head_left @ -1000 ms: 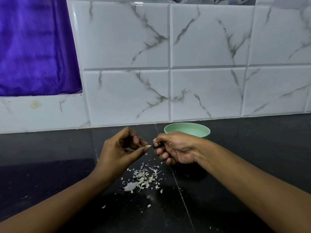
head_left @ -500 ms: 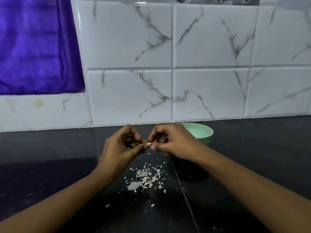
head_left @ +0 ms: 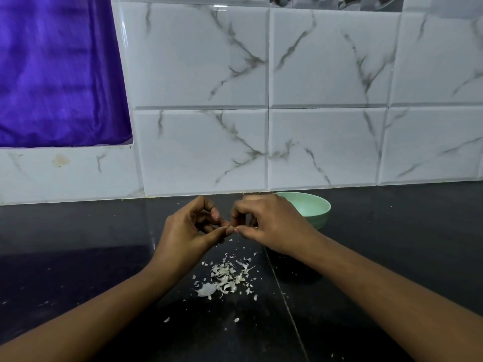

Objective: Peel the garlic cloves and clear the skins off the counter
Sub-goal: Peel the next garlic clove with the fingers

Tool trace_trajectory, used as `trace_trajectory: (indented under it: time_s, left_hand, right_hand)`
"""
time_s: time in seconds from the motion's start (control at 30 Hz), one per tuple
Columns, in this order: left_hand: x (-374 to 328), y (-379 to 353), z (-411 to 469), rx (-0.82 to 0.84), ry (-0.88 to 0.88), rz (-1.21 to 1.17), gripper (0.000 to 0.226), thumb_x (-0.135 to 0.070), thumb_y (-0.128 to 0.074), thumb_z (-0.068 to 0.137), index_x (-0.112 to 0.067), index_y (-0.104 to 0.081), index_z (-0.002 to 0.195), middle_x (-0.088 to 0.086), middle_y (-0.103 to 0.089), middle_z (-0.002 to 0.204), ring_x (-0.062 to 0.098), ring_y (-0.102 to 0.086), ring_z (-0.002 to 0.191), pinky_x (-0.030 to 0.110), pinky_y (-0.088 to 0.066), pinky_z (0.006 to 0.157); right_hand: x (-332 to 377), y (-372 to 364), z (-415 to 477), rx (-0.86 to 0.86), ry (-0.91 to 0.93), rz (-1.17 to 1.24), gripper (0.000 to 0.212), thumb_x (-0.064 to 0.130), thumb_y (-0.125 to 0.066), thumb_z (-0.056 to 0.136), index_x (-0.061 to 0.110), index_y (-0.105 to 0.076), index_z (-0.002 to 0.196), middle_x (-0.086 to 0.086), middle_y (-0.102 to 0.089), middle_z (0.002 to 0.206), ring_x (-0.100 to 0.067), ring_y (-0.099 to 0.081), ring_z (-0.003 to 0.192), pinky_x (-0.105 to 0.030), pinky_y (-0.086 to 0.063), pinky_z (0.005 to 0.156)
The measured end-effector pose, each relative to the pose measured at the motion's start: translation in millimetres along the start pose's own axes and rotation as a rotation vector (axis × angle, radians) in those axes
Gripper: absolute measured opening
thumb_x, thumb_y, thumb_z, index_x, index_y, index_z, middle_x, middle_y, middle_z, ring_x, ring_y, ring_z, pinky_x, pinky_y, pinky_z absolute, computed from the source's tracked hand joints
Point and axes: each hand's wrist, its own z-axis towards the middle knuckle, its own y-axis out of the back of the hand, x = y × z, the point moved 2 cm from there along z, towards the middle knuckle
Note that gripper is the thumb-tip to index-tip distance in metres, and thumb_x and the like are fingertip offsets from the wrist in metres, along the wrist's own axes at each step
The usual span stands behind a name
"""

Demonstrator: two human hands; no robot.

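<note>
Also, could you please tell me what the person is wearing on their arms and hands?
Nothing visible: the left arm and right arm are bare to the frame's edge, without sleeves. The left hand and right hand wear no gloves, and no ring, watch or bracelet shows.

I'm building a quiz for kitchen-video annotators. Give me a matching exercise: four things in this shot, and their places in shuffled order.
1 garlic clove
2 pile of skins
3 green bowl
4 purple cloth

A upper left of the view
B just behind the right hand
C pinched by the left hand and the right hand
D on the counter, nearer than both hands

Pairs: 1-C; 2-D; 3-B; 4-A
</note>
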Motion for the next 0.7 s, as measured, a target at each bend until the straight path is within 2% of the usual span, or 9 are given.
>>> trace_trajectory:
  time_s: [0.17, 0.33, 0.43, 0.5, 0.6, 0.7]
  left_hand:
    - [-0.2, -0.2, 0.3, 0.019, 0.025, -0.043, 0.029, -0.003, -0.079, 0.071, -0.010, -0.051, 0.077, 0.009, -0.072, 0.074, 0.018, -0.067, 0.061, 0.025, -0.053, 0.059]
    - [0.0, -0.1, 2.2, 0.026, 0.111, -0.185, 0.029, -0.005, -0.077, 0.067, -0.008, -0.050, 0.078, 0.012, -0.071, 0.074, 0.023, -0.068, 0.063, 0.027, -0.054, 0.060]
    - [-1.8, -1.4, 2.6, 0.010, 0.158, -0.295, 0.025, 0.007, -0.071, 0.072, -0.007, -0.051, 0.078, 0.013, -0.066, 0.071, 0.020, -0.068, 0.062, 0.024, -0.054, 0.057]
    - [-2.9, -3.0, 2.7, 0.001, 0.206, -0.378, 0.022, 0.011, -0.068, 0.074, -0.005, -0.054, 0.080, 0.008, -0.063, 0.067, 0.018, -0.068, 0.061, 0.021, -0.053, 0.055]
    - [-2.0, -3.7, 2.9, 0.018, 0.263, -0.439, 0.017, 0.008, -0.068, 0.074, -0.004, -0.061, 0.083, 0.002, -0.065, 0.064, 0.014, -0.067, 0.060, 0.018, -0.052, 0.054]
    - [-0.8, -3.2, 2.3, 0.057, 0.330, -0.482, 0.020, -0.004, -0.071, 0.066, -0.005, -0.068, 0.086, 0.006, -0.071, 0.069, 0.011, -0.068, 0.061, 0.017, -0.053, 0.057]
  right_hand:
    - [-0.9, -0.8, -0.2, 0.022, 0.005, -0.037, 0.012, 0.026, -0.069, 0.082, 0.020, -0.064, 0.091, 0.008, -0.065, 0.088, -0.011, -0.059, 0.076, -0.032, -0.048, 0.068]
    - [0.4, -2.8, -0.8, 0.034, 0.007, -0.062, 0.012, 0.027, -0.065, 0.086, 0.020, -0.061, 0.095, 0.007, -0.062, 0.088, -0.013, -0.058, 0.075, -0.030, -0.046, 0.068]
    - [1.9, -2.5, -1.8, 0.014, 0.016, -0.060, 0.011, 0.026, -0.063, 0.088, 0.019, -0.060, 0.096, 0.005, -0.061, 0.089, -0.014, -0.057, 0.074, -0.031, -0.045, 0.067]
    - [3.0, -2.5, -2.3, 0.002, 0.020, -0.051, 0.010, 0.025, -0.061, 0.088, 0.018, -0.058, 0.095, 0.004, -0.061, 0.088, -0.016, -0.058, 0.073, -0.032, -0.047, 0.066]
    - [5.2, -2.8, -2.3, -0.006, 0.022, -0.032, 0.008, 0.023, -0.060, 0.088, 0.017, -0.058, 0.094, 0.004, -0.061, 0.088, -0.016, -0.058, 0.071, -0.033, -0.048, 0.066]
    - [6.3, -3.3, -2.4, -0.012, 0.031, -0.017, 0.010, 0.023, -0.059, 0.088, 0.015, -0.057, 0.094, 0.003, -0.060, 0.088, -0.016, -0.056, 0.070, -0.032, -0.045, 0.064]
